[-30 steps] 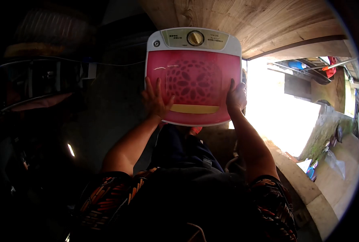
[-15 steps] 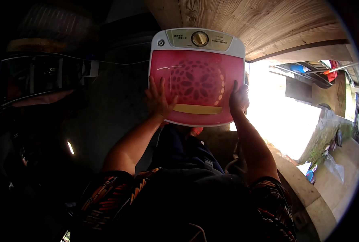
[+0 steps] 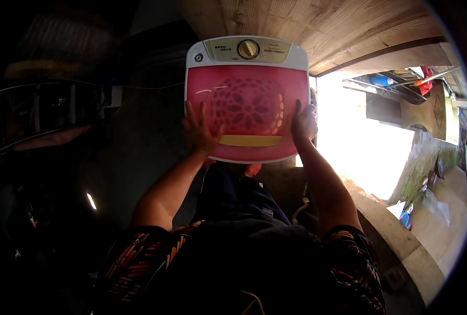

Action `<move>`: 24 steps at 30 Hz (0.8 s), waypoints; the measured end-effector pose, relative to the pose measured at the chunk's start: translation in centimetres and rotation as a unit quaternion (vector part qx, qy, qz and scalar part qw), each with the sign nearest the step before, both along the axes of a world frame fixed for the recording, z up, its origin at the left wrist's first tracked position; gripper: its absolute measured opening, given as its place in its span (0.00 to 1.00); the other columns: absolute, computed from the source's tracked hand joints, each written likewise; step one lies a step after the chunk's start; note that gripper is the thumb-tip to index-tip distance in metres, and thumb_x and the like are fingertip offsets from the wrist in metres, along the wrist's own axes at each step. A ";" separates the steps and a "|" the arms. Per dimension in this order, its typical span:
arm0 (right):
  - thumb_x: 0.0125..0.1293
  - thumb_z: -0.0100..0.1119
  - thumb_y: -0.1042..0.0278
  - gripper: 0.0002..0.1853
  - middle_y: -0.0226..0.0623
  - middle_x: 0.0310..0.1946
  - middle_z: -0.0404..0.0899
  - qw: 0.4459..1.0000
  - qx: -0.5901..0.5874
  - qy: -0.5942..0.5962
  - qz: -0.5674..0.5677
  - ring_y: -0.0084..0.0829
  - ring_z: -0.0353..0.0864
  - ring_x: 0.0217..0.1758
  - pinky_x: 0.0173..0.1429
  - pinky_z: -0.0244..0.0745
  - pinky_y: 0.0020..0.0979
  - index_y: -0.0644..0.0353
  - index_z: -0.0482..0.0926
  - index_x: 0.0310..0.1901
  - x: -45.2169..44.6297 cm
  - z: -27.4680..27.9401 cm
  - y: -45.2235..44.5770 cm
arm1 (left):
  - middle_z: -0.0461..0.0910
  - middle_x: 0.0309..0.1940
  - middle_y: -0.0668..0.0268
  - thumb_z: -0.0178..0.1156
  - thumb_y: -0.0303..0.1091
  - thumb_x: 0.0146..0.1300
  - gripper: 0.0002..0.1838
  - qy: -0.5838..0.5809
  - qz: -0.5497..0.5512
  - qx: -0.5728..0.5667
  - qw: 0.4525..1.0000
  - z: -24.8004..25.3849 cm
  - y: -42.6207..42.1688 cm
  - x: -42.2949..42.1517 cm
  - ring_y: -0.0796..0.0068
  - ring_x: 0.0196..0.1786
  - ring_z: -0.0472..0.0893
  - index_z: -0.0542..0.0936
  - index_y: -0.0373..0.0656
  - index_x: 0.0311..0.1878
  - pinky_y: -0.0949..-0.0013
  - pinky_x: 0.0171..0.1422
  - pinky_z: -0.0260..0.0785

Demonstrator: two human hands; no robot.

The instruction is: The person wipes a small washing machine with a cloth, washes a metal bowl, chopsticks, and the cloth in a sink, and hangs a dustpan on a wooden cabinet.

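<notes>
Fingers of left hand (image 3: 199,132) splayed wide on the pink appliance (image 3: 250,107); right hand (image 3: 305,125) grips its right edge, before the legs (image 3: 232,195). Step, judged: two-handed steadying; next move likely calls for balanced support.

The appliance (image 3: 249,107) lies ahead of the person, the left hand (image 3: 201,131) at its left side and the right hand (image 3: 305,125) at its right; the knob (image 3: 248,50) sits midway along its far end, the round fitting (image 3: 198,57) to the knob's left; the strip (image 3: 252,140) runs along its near end, between the hands; wooden boards (image 3: 317,23) lie beyond; a bright opening (image 3: 359,139) lies to the right; the legs (image 3: 233,197) are on the near side, between the forearms.
</notes>
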State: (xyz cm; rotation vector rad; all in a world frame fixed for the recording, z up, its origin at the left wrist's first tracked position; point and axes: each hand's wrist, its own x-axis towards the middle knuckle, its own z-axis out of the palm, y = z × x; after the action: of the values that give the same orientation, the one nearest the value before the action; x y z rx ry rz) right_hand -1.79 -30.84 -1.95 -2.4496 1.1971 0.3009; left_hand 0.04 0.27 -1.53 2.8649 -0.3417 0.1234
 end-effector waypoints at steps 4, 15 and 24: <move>0.72 0.33 0.32 0.36 0.59 0.48 0.79 1.000 0.003 0.007 -0.001 0.57 0.81 0.50 0.54 0.72 0.53 0.64 0.67 0.54 0.2 0.7 0.2 | 0.39 0.78 0.45 0.67 0.52 0.53 0.50 0.008 0.003 -0.011 1.000 0.5 -0.2 -0.1 0.39 0.64 0.62 0.55 0.50 0.77 0.45 0.63 0.62; 0.72 0.34 0.33 0.36 0.62 0.50 0.77 1.000 0.023 0.011 -0.012 0.59 0.80 0.52 0.57 0.69 0.54 0.64 0.67 0.56 0.2 1.6 0.3 | 0.41 0.78 0.47 0.68 0.55 0.52 0.51 -0.021 -0.005 -0.002 1.000 0.0 -0.2 0.0 0.40 0.63 0.64 0.55 0.53 0.77 0.44 0.60 0.65; 0.73 0.38 0.36 0.35 0.62 0.52 0.75 0.999 0.037 -0.011 -0.009 0.59 0.79 0.53 0.57 0.70 0.53 0.65 0.63 0.62 0.1 1.9 0.3 | 0.41 0.78 0.45 0.65 0.56 0.55 0.49 -0.002 -0.001 -0.003 1.000 0.6 -0.5 0.0 0.39 0.62 0.65 0.54 0.52 0.77 0.45 0.64 0.62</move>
State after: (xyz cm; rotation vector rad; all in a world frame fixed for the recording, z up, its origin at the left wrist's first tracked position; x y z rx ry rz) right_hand -1.65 -30.58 -0.03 -2.3719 1.1761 0.3065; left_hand 0.05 -0.26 -0.96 2.8583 -0.3441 0.1296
